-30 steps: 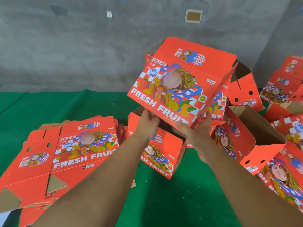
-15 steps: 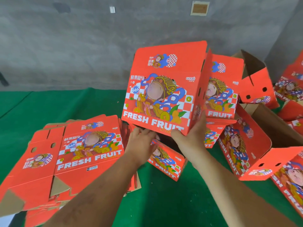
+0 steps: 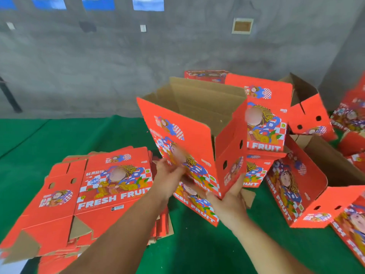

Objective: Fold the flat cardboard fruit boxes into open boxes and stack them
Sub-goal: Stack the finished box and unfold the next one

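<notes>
A red printed cardboard fruit box with a brown inside point(image 3: 189, 135) is being held up above the green table covering point(image 3: 59, 139), in the middle of the scene. It is standing tall, its long axis running up and down and leaning a little to the left, with its open mouth facing up and away toward the grey wall point(image 3: 118, 66). Nothing is showing inside it but bare brown cardboard.

The left hand point(image 3: 167, 178) is pressing against the lower part of the near printed face, fingers blurred, so I cannot tell whether they are curled. The right hand point(image 3: 231, 196) is cupping the bottom near corner, its thumb lying up the side panel.

At the near left, a stack of flat red cardboard blanks point(image 3: 94, 194) is lying printed side up; its count is not readable. To the right, a folded red box on its side point(image 3: 316, 186) is showing an empty brown interior. Behind the held box, several more red boxes point(image 3: 264, 123) are piling up; edges overlap too much for a sure count.
</notes>
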`<state>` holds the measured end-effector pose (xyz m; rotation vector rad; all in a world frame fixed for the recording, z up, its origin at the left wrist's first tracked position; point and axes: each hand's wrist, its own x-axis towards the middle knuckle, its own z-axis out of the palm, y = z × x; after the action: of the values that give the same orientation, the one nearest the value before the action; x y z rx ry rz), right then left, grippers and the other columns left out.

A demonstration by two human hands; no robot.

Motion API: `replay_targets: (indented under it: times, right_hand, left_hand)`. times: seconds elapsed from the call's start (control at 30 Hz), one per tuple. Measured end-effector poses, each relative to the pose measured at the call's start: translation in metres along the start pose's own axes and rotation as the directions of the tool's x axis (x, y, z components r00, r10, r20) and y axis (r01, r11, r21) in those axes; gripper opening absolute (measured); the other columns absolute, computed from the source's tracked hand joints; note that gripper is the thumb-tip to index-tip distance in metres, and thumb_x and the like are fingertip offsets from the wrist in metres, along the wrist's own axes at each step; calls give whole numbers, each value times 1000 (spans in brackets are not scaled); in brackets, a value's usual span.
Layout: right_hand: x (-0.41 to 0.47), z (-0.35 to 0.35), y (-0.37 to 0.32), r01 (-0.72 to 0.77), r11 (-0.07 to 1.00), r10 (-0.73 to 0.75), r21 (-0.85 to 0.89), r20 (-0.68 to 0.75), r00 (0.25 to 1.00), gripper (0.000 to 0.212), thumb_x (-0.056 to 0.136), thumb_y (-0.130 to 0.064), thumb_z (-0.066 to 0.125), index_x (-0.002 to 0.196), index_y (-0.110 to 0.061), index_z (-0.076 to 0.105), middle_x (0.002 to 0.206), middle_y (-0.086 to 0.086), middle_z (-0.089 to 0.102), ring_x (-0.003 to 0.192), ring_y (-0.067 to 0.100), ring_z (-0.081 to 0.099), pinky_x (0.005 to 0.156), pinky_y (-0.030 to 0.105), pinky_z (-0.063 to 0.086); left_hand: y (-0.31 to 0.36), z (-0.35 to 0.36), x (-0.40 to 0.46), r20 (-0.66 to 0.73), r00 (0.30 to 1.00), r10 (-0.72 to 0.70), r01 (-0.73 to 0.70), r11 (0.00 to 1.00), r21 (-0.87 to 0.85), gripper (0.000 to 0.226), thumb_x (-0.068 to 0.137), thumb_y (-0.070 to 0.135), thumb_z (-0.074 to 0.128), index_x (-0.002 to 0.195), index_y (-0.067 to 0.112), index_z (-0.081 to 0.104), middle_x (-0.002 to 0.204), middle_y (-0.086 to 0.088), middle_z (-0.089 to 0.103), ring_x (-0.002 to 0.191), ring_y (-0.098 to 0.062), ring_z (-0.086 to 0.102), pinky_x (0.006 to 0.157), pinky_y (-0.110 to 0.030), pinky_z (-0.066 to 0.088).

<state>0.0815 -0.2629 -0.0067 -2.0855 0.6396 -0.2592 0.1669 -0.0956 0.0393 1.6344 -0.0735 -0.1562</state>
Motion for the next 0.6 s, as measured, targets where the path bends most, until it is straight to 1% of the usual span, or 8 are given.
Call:
replay_targets:
  times: [0.07, 0.13, 0.2, 0.27, 0.33, 0.4, 0.5, 0.6]
  right_hand:
    - [8, -1, 0, -33, 999, 34, 33, -56, 998, 119, 88, -41, 69, 159, -24, -25, 158, 16, 40, 142, 36, 41, 116, 45, 37]
    - [13, -2, 1, -70, 997, 72, 25, -67, 995, 116, 88, -41, 68, 159, -24, -22, 157, 14, 40, 143, 36, 39, 117, 46, 36]
    - [10, -2, 2, -60, 998, 58, -24, -98, 994, 121, 84, -41, 72, 160, -27, -20, 165, 12, 25, 150, 34, 21, 124, 47, 24]
    - [5, -4, -5, 65, 998, -63, 8, -142, 988, 130, 78, -41, 82, 160, -30, -18, 171, 7, 1, 156, 28, -1, 128, 43, 9]
    - [11, -15, -18, 293, 954, -275, 68, -197, 941, 139, 69, -42, 90, 161, -31, -14, 171, -1, -5, 158, 17, -5, 126, 33, 3]
    - [23, -33, -33, 465, 868, -433, 177, -190, 881, 143, 61, -53, 92, 157, -42, -14, 165, -21, 6, 155, 1, 11, 125, 25, 15]
    - [37, -53, -45, 469, 809, -473, 355, -81, 877, 135, 58, -69, 89, 149, -60, -11, 156, -39, 16, 149, -7, 23, 121, 30, 29]
    - [40, -47, -37, 413, 873, -406, 259, -83, 910, 135, 55, -77, 83, 155, -56, -4, 160, -20, 16, 151, 1, 18, 122, 43, 25]
  left_hand:
    - [13, 16, 0, -35, 999, 36, -37, 998, -54, 47, 81, 8, 72, 123, 19, 55, 119, -8, 67, 107, -17, 67, 87, -20, 54]
    - [12, 28, -12, -80, 996, 46, -40, 997, 72, 70, 70, 24, 72, 136, 28, 49, 129, -5, 51, 128, -17, 45, 110, -30, 43]
    - [6, 35, -28, -116, 986, 122, -109, 987, 119, 99, 66, 32, 66, 156, 27, 25, 139, -2, 28, 124, 7, 21, 113, -19, 24]
    - [6, 34, -35, -155, 953, 260, -243, 963, 120, 110, 68, 30, 62, 163, 21, 7, 149, -1, 14, 127, 20, 9, 115, -16, 13]
    - [17, 26, -32, -223, 900, 376, -359, 927, 111, 106, 72, 25, 61, 163, 21, 8, 155, -3, 10, 138, 20, 0, 122, -24, 12]
    - [35, 17, -25, -263, 840, 475, -462, 879, 113, 101, 77, 22, 63, 163, 24, 10, 159, -8, 8, 149, 3, 3, 126, -30, 12]
    - [62, 11, -15, -145, 796, 588, -546, 799, 251, 94, 84, 38, 65, 162, 34, 13, 166, -3, 6, 149, 7, 0, 122, -21, 3]
    - [75, 17, -16, -27, 851, 524, -513, 842, 169, 83, 86, 63, 55, 159, 40, 24, 168, 4, 9, 150, 12, -4, 123, -24, 5]
